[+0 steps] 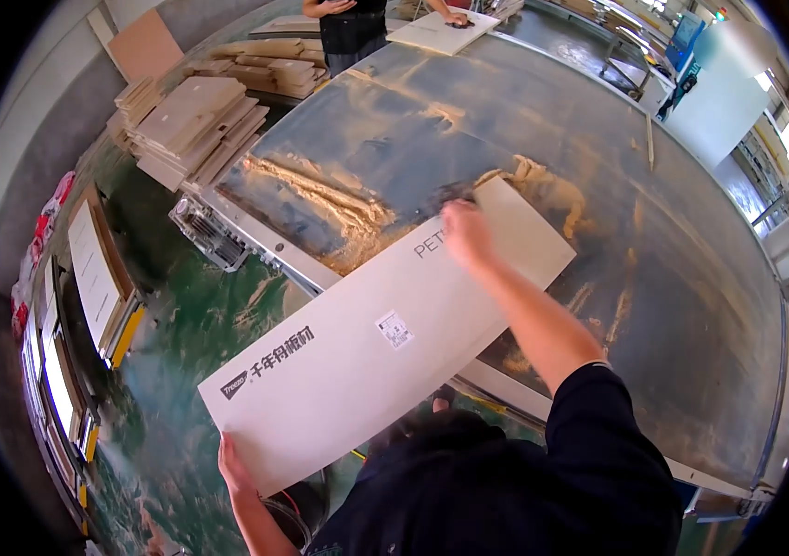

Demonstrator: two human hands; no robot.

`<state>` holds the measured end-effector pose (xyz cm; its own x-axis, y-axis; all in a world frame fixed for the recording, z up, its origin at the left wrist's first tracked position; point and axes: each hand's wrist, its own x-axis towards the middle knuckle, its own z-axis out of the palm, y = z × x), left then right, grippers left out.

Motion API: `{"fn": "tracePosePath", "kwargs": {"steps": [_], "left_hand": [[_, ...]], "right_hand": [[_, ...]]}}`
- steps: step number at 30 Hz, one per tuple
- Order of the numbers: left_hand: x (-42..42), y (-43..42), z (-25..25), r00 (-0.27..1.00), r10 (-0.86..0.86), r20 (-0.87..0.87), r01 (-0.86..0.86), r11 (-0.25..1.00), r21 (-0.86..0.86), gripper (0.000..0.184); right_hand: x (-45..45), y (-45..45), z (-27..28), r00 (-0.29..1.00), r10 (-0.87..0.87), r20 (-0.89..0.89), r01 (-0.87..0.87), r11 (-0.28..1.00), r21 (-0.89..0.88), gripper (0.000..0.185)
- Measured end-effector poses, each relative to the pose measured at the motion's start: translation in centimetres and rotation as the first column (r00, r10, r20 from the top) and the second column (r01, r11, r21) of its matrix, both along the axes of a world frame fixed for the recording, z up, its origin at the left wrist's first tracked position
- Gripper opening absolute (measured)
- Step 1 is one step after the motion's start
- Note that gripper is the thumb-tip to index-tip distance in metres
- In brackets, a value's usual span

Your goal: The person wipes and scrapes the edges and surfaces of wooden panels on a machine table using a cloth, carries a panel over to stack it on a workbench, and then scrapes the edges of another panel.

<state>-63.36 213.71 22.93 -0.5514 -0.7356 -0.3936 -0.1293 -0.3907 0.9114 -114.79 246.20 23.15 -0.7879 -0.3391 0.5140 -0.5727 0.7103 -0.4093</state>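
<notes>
A long pale panel (pixel 348 371) with printed lettering and a small white label (pixel 394 329) lies slantwise across the near edge of a large dark worktable (pixel 691 306). Its lower left end sticks out past the table over the floor. At that end my left hand (pixel 235 466) grips the panel's edge, its fingers partly hidden. My right hand (pixel 466 232) is closed at the panel's far edge, over the printed letters. Beside its knuckles shows a dark, motion-blurred thing (pixel 450 195), whose kind I cannot make out.
Ridges of sawdust (pixel 330 199) lie on the table beyond the panel. Stacked boards (pixel 192 116) stand at the far left, and more panels (pixel 93 269) rest on the green floor (pixel 181 408). Across the table, a person's hand (pixel 455 18) is on another board (pixel 432 35).
</notes>
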Motion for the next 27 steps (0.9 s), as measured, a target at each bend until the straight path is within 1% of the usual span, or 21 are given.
{"fn": "tracePosePath", "kwargs": {"steps": [1, 2, 3, 4, 5, 6, 7, 8, 10, 12, 15, 17, 18, 19, 20, 22, 23, 24, 25, 26, 27], "left_hand": [[0.2, -0.1, -0.2, 1.000, -0.001, 0.002, 0.001, 1.000, 0.017, 0.050], [0.4, -0.3, -0.2, 1.000, 0.006, 0.003, -0.006, 0.999, 0.032, 0.050], [0.0, 0.2, 0.3, 0.999, 0.042, -0.013, -0.041, 0.998, 0.045, 0.047], [-0.6, 0.9, 1.3, 0.996, 0.086, 0.022, -0.087, 0.995, 0.040, 0.044], [0.8, -0.6, -1.5, 0.997, 0.058, -0.051, -0.056, 0.998, 0.040, 0.039], [0.8, -0.7, -1.8, 0.997, 0.060, -0.044, -0.061, 0.998, -0.024, 0.036], [0.4, -0.3, -1.3, 0.994, 0.088, -0.064, -0.087, 0.996, 0.012, 0.035], [0.2, 0.3, -0.6, 0.998, 0.062, 0.011, -0.061, 0.996, -0.063, 0.034], [0.1, 0.3, -0.3, 0.999, 0.023, -0.027, -0.023, 0.999, 0.030, 0.034], [-0.8, 0.8, 0.4, 0.993, 0.093, -0.067, -0.082, 0.985, 0.152, 0.035], [-0.4, 0.6, -1.4, 0.984, 0.052, -0.170, -0.018, 0.980, 0.198, 0.038], [-0.2, 1.1, -1.6, 0.985, 0.075, -0.155, -0.045, 0.981, 0.187, 0.039], [-0.6, 1.5, -1.5, 0.986, 0.080, -0.148, -0.052, 0.982, 0.183, 0.040], [-1.1, 2.1, 0.1, 0.982, 0.103, -0.155, -0.075, 0.981, 0.177, 0.041], [-0.9, 1.8, -0.4, 0.986, 0.063, -0.154, -0.051, 0.995, 0.080, 0.042], [-0.6, 1.4, -2.0, 0.991, -0.012, -0.133, -0.003, 0.994, -0.112, 0.045], [-0.6, 1.4, -2.0, 0.987, 0.007, -0.161, -0.008, 1.000, -0.008, 0.046], [-0.7, 1.2, -1.7, 0.981, 0.028, -0.190, -0.010, 0.996, 0.094, 0.048], [-0.8, 1.2, -1.3, 0.975, 0.050, -0.216, -0.007, 0.980, 0.198, 0.050], [-0.9, 1.1, -0.6, 0.971, 0.044, -0.234, 0.011, 0.974, 0.227, 0.051], [-1.0, 1.2, 0.3, 0.967, 0.045, -0.252, 0.023, 0.965, 0.261, 0.053]], "right_hand": [[2.8, -2.6, 1.0, 0.997, 0.056, 0.056, -0.057, 0.998, 0.014, 0.008], [5.2, -5.3, 1.0, 0.983, 0.184, 0.015, -0.182, 0.980, -0.086, 0.006], [7.8, -7.3, 1.7, 0.955, 0.293, 0.037, -0.289, 0.954, -0.082, 0.004], [10.5, -9.5, 2.5, 0.928, 0.303, 0.216, -0.305, 0.952, -0.026, 0.008], [13.1, -11.5, 1.8, 0.927, 0.341, 0.155, -0.339, 0.940, -0.040, 0.010], [15.6, -13.7, 1.2, 0.917, 0.387, 0.096, -0.383, 0.922, -0.058, 0.013], [17.6, -15.9, 1.7, 0.896, 0.437, 0.085, -0.432, 0.899, -0.067, 0.013], [19.7, -17.5, 2.3, 0.867, 0.492, 0.076, -0.488, 0.870, -0.072, 0.014], [23.6, -20.9, 2.7, 0.798, 0.596, 0.087, -0.591, 0.803, -0.073, 0.015], [26.8, -24.5, 2.3, 0.739, 0.669, 0.078, -0.661, 0.743, -0.102, 0.016], [31.5, -29.3, 2.5, 0.670, 0.728, 0.141, -0.724, 0.684, -0.087, 0.018], [34.3, -32.4, 3.0, 0.528, 0.779, 0.338, -0.795, 0.593, -0.125, 0.019], [35.5, -33.2, 3.3, 0.386, 0.801, 0.457, -0.814, 0.529, -0.241, 0.020], [36.9, -33.5, 4.4, 0.295, 0.831, 0.471, -0.789, 0.490, -0.371, 0.020], [38.1, -33.6, 5.6, 0.202, 0.858, 0.472, -0.745, 0.447, -0.495, 0.021], [38.7, -33.4, 7.4, 0.180, 0.887, 0.426, -0.678, 0.426, -0.600, 0.020], [38.0, -33.4, 7.9, 0.203, 0.906, 0.372, -0.626, 0.412, -0.662, 0.019], [36.6, -33.4, 8.2, 0.271, 0.903, 0.334, -0.588, 0.430, -0.685, 0.018], [34.5, -32.9, 9.2, 0.216, 0.858, 0.467, -0.452, 0.512, -0.731, 0.018], [31.8, -32.8, 8.7, 0.312, 0.849, 0.426, -0.409, 0.525, -0.747, 0.019], [29.8, -31.6, 9.9, 0.431, 0.787, 0.442, -0.390, 0.604, -0.695, 0.020]]}}
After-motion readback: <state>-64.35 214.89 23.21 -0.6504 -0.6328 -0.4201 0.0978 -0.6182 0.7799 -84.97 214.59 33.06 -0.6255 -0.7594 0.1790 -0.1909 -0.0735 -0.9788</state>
